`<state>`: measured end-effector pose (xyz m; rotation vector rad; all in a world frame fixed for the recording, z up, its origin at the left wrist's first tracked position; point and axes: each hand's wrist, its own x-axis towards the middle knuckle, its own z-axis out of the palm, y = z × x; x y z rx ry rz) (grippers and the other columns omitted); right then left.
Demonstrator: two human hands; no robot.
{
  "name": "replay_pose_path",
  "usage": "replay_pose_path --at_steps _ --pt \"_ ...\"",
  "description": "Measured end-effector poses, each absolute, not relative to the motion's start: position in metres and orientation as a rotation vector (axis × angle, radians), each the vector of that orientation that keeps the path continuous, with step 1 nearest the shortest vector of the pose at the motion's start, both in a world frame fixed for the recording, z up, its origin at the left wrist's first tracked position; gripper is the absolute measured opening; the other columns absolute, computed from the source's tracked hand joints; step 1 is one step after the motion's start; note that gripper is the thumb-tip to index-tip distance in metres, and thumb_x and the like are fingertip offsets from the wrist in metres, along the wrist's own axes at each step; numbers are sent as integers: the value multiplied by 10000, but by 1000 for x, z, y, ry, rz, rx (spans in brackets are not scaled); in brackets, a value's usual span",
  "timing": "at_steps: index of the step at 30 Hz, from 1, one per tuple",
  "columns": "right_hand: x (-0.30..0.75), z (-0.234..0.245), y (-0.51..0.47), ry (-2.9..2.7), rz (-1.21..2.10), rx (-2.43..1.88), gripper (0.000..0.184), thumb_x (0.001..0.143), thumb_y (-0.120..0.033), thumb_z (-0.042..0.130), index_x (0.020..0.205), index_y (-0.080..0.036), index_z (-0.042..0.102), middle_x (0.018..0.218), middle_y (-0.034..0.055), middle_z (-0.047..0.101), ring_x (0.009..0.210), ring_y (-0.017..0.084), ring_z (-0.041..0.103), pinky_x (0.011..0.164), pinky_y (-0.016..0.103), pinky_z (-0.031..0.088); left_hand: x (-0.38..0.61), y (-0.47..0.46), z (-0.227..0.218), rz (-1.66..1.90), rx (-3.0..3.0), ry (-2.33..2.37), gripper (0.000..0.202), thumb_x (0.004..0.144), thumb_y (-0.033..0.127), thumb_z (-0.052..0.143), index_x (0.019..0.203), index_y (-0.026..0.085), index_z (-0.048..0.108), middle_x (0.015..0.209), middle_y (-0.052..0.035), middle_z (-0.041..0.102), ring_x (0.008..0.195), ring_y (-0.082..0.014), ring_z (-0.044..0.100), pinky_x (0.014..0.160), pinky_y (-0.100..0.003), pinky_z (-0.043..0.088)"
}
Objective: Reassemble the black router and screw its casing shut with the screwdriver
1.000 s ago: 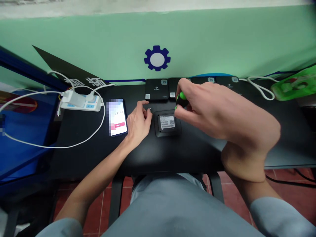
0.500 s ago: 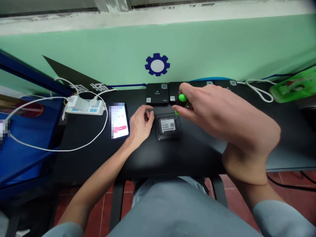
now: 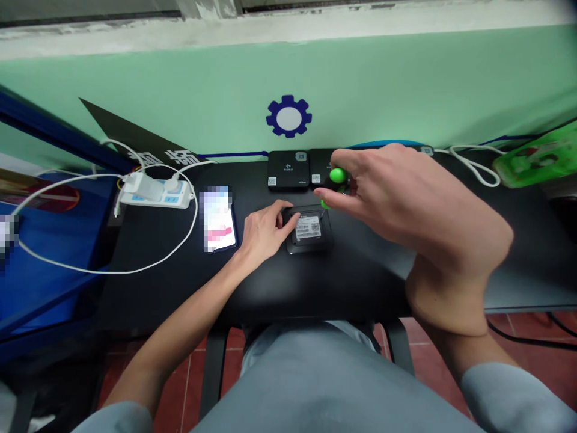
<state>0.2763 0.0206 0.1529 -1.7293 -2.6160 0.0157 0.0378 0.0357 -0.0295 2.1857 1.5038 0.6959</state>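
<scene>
A small black square set-top box (image 3: 300,244) lies on the table with its white label side up. Across its far left corner rests my left hand (image 3: 265,230), fingers apart, thumb on the top beside the label and forefinger along the far edge. My right hand (image 3: 383,186) is closed around the black and green handle of a screwdriver (image 3: 337,175). The thin shaft slants down to the box's far right corner, where the exact tip contact is too small to make out. Most of the handle is hidden by my fingers.
Several similar black boxes (image 3: 288,170) line the wall side of the black table (image 3: 270,294). Left of my hand lies a lit phone (image 3: 220,219), then a white power strip (image 3: 180,196) with a looping white cable. A green package (image 3: 536,157) sits far right.
My left hand has moved right from beside the box onto its far left corner. My right hand and the screwdriver have stayed almost in place, turning slightly.
</scene>
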Motion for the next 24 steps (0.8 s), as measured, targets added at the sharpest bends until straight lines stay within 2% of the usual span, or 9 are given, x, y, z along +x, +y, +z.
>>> replay_pose_path --at_steps 6,13,24 --pt "273 155 20 -2582 -11 -1745 383 1103 -560 515 869 -258 504 651 -2 452 574 191 285 593 381 236 38 36 -29 665 2201 1508 277 1041 469 716 1224 267 767 735 43 690 656 -149 648 652 -299 408" --pt "272 155 21 -2558 35 -1798 394 1101 -574 484 866 -264 548 642 18 499 580 222 395 610 388 240 38 35 -28 650 2201 1511 295 1051 486 695 1236 267 762 749 35 699 680 -160 664 656 -299 418" --pt "274 153 21 -2580 -1 -1745 409 1105 -579 493 852 -259 519 635 12 457 566 202 310 594 390 234 39 33 -27 611 2281 1536 322 1082 496 653 1283 258 737 784 25 710 702 -171 680 661 -312 427"
